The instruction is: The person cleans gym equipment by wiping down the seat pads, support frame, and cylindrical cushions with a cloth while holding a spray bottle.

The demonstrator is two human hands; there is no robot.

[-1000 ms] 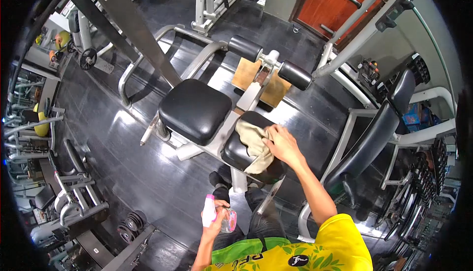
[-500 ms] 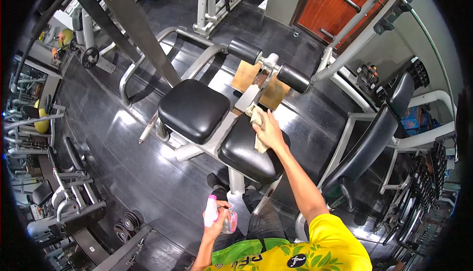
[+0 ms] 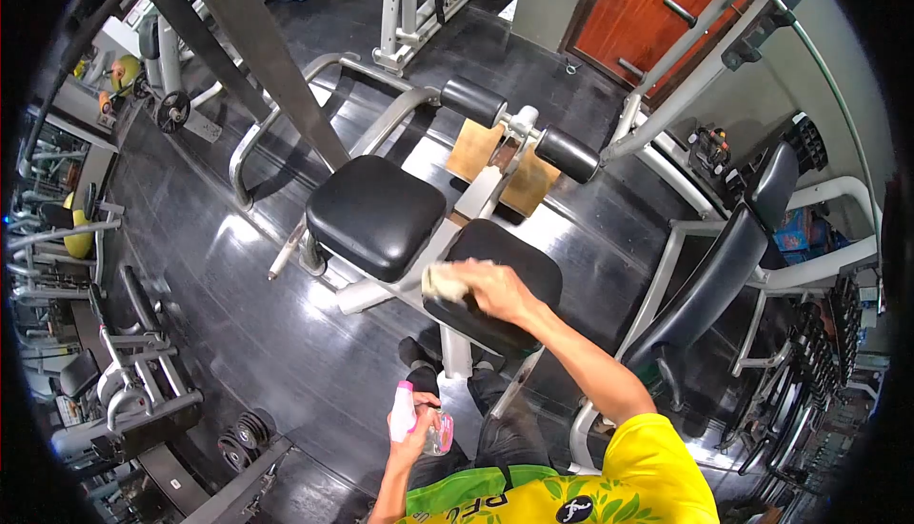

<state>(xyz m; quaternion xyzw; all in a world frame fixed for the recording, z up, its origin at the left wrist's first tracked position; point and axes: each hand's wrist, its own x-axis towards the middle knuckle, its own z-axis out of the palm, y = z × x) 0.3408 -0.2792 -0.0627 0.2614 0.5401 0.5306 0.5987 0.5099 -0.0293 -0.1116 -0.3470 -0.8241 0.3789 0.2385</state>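
Cloth [image 3: 442,283], likely light, limp and best held mid-bunch, is clutched in the right hand [image 3: 501,291] while the left hand [image 3: 410,442] grips a bottle [image 3: 440,436].

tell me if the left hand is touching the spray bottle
Touching. The head view shows the left hand wrapped around the spray bottle, with fingers curled against it.

Yellow-green shirt [image 3: 652,467]: dark letters [image 3: 484,507], apparently "PFC", partly unclear; round dark emblem [image 3: 575,510] beside, no readable wording.
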